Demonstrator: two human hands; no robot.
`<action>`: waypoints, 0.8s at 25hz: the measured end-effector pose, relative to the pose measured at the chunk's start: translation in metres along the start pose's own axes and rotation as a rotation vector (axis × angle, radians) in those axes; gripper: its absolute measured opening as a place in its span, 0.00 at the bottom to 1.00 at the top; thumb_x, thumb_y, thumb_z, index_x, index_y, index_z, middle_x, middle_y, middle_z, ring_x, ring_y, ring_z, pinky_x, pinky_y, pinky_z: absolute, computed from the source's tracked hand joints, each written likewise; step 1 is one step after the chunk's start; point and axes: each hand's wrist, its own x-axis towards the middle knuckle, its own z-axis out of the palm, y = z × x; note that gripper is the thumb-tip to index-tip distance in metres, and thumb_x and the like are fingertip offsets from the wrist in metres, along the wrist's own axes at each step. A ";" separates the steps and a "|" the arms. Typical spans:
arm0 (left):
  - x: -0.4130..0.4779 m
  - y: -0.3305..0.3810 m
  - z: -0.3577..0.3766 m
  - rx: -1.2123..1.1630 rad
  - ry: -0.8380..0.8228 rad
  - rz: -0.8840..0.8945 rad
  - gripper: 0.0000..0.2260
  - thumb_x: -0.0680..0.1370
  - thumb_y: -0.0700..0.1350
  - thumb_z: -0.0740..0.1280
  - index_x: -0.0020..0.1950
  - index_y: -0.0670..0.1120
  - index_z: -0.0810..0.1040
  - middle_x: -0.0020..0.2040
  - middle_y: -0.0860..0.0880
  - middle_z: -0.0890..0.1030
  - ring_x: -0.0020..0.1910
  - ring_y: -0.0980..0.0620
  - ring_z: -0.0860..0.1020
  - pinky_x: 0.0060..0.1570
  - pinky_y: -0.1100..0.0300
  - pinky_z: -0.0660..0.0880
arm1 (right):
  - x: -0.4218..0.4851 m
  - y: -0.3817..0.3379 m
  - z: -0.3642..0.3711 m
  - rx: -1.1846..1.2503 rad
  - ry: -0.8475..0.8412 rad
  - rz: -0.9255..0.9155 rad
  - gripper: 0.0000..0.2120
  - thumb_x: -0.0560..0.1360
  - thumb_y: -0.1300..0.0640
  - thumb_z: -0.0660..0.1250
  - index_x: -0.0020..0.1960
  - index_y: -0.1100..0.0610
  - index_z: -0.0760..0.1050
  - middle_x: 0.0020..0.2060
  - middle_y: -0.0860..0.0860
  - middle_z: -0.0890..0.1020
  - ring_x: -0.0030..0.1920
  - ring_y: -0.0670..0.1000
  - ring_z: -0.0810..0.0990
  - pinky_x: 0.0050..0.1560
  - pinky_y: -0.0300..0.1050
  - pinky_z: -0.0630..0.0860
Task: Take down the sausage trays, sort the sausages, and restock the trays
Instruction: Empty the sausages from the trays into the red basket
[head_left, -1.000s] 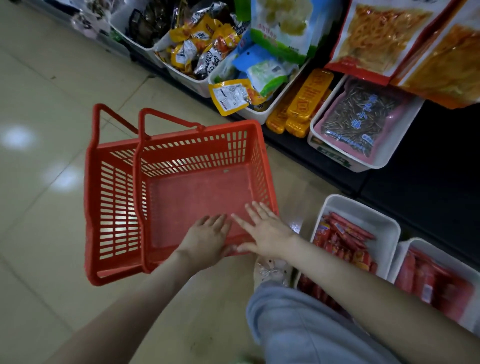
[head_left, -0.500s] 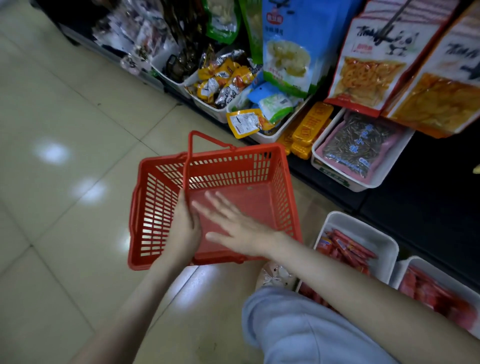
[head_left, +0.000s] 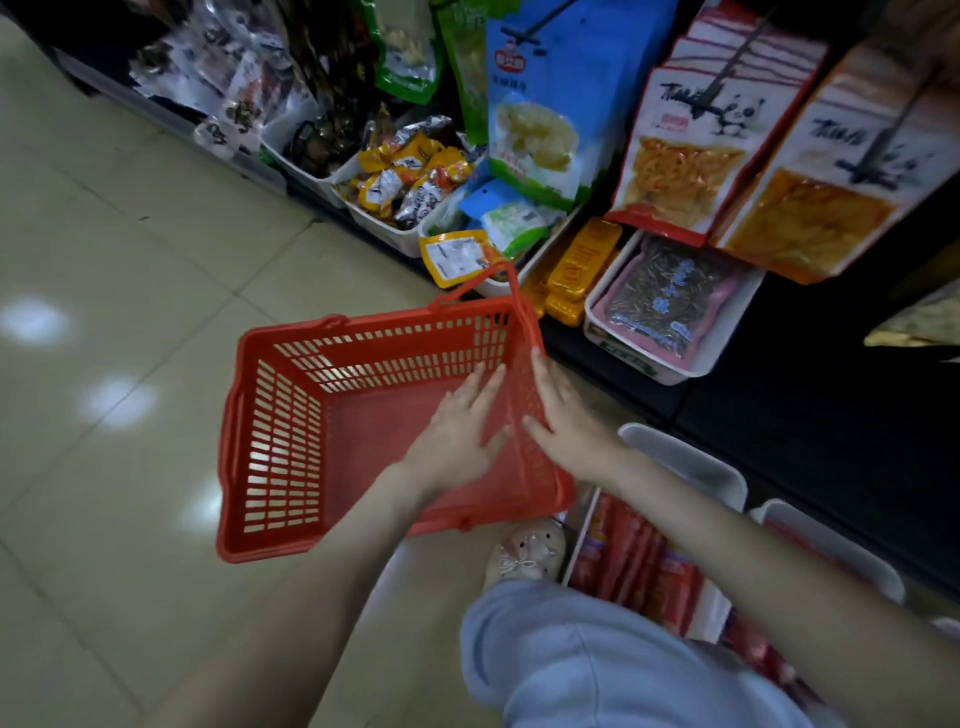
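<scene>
The red basket (head_left: 270, 431) sits empty over the tiled floor (head_left: 130, 249). It appears tilted, and whether it touches the tiles cannot be told. Both hands are flat with straight fingers, gripping nothing. The left hand (head_left: 457, 431) presses the inner face of the basket's right wall and the right hand (head_left: 566, 415) presses the outer face, so the wall is sandwiched between the palms. In the inspector's judgement this hold is for steering and setting the basket down as a receptacle for sorting, not for carrying, since the one raised handle (head_left: 511, 275) is untouched. The task items lie on the floor at the shelf foot, to the person's right. The first sausage tray (head_left: 691, 465) holds red sausages (head_left: 623, 556), and the second tray (head_left: 841, 545) lies just beyond it, with blurred red contents. The basket's near right corner overhangs a pale shoe (head_left: 524, 551) and comes close to the first tray. A bent knee (head_left: 597, 665) partly covers that tray and would hinder a reach. Behind are a packet of seeds (head_left: 665, 296) in its white bin and yellow packs (head_left: 584, 260), near the basket's far corner.
</scene>
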 end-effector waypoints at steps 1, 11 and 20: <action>0.005 0.002 0.016 0.102 -0.034 -0.010 0.31 0.81 0.51 0.59 0.78 0.49 0.48 0.78 0.44 0.48 0.77 0.48 0.48 0.74 0.53 0.46 | -0.003 0.017 0.003 -0.082 -0.012 0.069 0.36 0.81 0.51 0.56 0.77 0.53 0.34 0.77 0.51 0.41 0.76 0.49 0.39 0.76 0.50 0.44; 0.057 0.092 0.196 0.323 -0.252 0.428 0.23 0.73 0.44 0.57 0.66 0.39 0.74 0.66 0.38 0.73 0.62 0.38 0.74 0.63 0.47 0.70 | -0.116 0.203 0.048 0.050 0.131 0.578 0.35 0.78 0.54 0.62 0.77 0.60 0.46 0.74 0.59 0.60 0.73 0.57 0.60 0.69 0.51 0.64; 0.039 0.056 0.303 0.494 -0.730 0.050 0.34 0.79 0.48 0.58 0.78 0.46 0.40 0.78 0.44 0.40 0.77 0.44 0.41 0.75 0.49 0.43 | -0.141 0.221 0.156 0.238 -0.002 0.867 0.55 0.71 0.45 0.70 0.75 0.62 0.31 0.67 0.61 0.64 0.65 0.59 0.69 0.64 0.51 0.68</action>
